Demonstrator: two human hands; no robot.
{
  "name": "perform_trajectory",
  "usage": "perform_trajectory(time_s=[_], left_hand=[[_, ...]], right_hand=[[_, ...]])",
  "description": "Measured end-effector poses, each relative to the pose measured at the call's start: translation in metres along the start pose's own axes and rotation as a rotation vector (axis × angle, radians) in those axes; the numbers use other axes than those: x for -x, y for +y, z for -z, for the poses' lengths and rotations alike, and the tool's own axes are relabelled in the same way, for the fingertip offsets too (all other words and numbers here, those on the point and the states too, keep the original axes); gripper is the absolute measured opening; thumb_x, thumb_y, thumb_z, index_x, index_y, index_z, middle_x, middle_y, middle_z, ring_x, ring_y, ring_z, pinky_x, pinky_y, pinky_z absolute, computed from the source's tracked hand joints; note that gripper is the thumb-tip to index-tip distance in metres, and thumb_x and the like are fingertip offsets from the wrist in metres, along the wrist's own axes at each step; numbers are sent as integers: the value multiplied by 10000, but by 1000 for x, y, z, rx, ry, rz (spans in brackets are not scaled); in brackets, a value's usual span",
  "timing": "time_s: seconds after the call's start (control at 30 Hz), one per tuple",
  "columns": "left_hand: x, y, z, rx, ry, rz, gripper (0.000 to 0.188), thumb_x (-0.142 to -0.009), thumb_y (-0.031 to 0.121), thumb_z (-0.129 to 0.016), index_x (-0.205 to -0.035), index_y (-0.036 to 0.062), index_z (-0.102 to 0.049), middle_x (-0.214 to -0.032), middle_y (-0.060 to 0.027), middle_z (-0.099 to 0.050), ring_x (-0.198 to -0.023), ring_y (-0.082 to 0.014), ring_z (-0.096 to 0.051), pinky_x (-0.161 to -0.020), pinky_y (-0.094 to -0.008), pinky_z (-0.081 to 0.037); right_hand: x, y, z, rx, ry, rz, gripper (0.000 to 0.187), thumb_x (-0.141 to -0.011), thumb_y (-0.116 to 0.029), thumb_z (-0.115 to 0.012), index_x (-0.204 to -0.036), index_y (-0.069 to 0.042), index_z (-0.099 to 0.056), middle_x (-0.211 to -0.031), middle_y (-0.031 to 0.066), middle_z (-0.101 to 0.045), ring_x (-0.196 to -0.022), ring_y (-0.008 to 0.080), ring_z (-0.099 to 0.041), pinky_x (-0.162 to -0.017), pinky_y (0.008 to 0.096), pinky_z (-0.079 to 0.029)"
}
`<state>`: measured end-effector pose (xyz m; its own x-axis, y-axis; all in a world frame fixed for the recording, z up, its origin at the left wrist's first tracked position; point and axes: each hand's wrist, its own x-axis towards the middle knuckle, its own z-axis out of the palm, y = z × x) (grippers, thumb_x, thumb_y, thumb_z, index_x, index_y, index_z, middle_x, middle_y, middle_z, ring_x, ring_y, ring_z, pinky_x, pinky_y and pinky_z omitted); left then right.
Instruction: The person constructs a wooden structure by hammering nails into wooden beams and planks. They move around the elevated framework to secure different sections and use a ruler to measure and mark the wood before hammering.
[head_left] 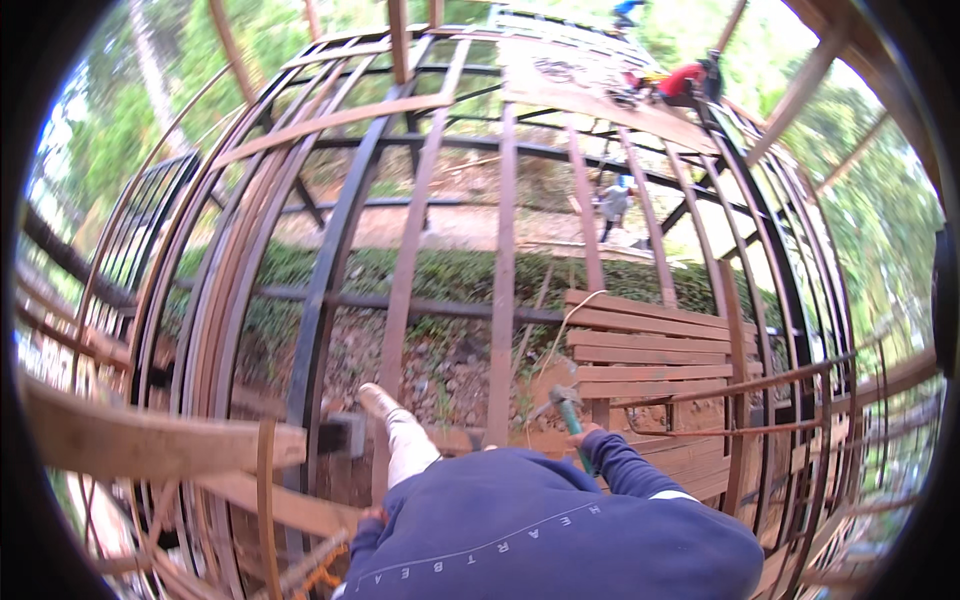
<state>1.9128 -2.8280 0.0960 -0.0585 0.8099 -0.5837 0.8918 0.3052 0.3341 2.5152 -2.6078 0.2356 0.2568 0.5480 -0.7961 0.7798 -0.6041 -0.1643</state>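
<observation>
- Taking the view's middle as the dial's centre, a hammer (568, 408) with a green handle is at 5 o'clock, head pointing up and away from the body.
- The right hand (583, 433) grasps that handle, below the hammer's head.
- The left hand (374, 515) is at 7 o'clock, beside the dark blue top (540, 510); it is partly hidden, so I cannot tell whether it grips anything.
- A shoe (376, 400) sits between 7 and 8 o'clock, on or over a long brown beam (400, 290).
- Brown boards (655, 352) lie side by side across the frame between 3 and 4 o'clock, near the hammer.
- A pale cord (568, 325) curves just beside their left ends.
- A thick plank (160, 440) juts in at 8 o'clock.
- A person in red (685, 82) bends at 1 to 2 o'clock, beside a flat panel (545, 95).
- Another person (614, 203) stands lower down at 2 o'clock.
</observation>
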Motion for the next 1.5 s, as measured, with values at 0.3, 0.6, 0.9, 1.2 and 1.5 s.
perform_trajectory(time_s=[0.3, 0.6, 0.9, 1.2, 1.5], left_hand=[[-224, -57, 173, 1197, 104, 425, 88, -794, 169, -531, -827, 118, -594, -791, -94, -620, -674, -272, -602, -604, -384, -494], [-348, 7, 462, 1372, 43, 315, 150, -874, 232, -482, -965, 117, -514, -835, -61, -624, -719, -226, -607, -634, -435, -479], [-464, -25, 495, 1344, 8, 392, 166, -863, 223, -500, -982, 109, -519, -824, -72, -621, -697, -224, -610, -588, -398, -483], [-599, -64, 562, 1468, -37, 327, 67, -831, 115, -488, -877, 81, -522, -698, -74, -555, -576, -220, -555, -475, -362, -457], [-703, -77, 602, 933, -33, 737, 86, -842, 108, -456, -891, 57, -505, -699, -126, -582, -555, -254, -569, -418, -396, -433]], right_hand=[[-41, -236, 20, -289, -15, 52, 484, -573, -427, -685, -854, -34, -670, -832, 156, -648, -782, 259, -627, -734, 346, -485], [-63, -384, 8, -148, -34, -81, 587, -565, -482, -668, -932, -24, -662, -935, 176, -642, -873, 284, -617, -790, 336, -476], [-81, -455, 31, -81, -102, -163, 586, -570, -486, -645, -922, -18, -669, -943, 190, -643, -879, 279, -624, -766, 334, -485], [-182, -542, 144, -115, -38, -95, 543, -581, -452, -684, -935, -41, -665, -924, 172, -644, -868, 282, -621, -784, 351, -479], [-258, -661, 225, -398, 186, -104, 456, -583, -391, -687, -888, -52, -679, -924, 179, -639, -869, 284, -614, -802, 347, -464]])
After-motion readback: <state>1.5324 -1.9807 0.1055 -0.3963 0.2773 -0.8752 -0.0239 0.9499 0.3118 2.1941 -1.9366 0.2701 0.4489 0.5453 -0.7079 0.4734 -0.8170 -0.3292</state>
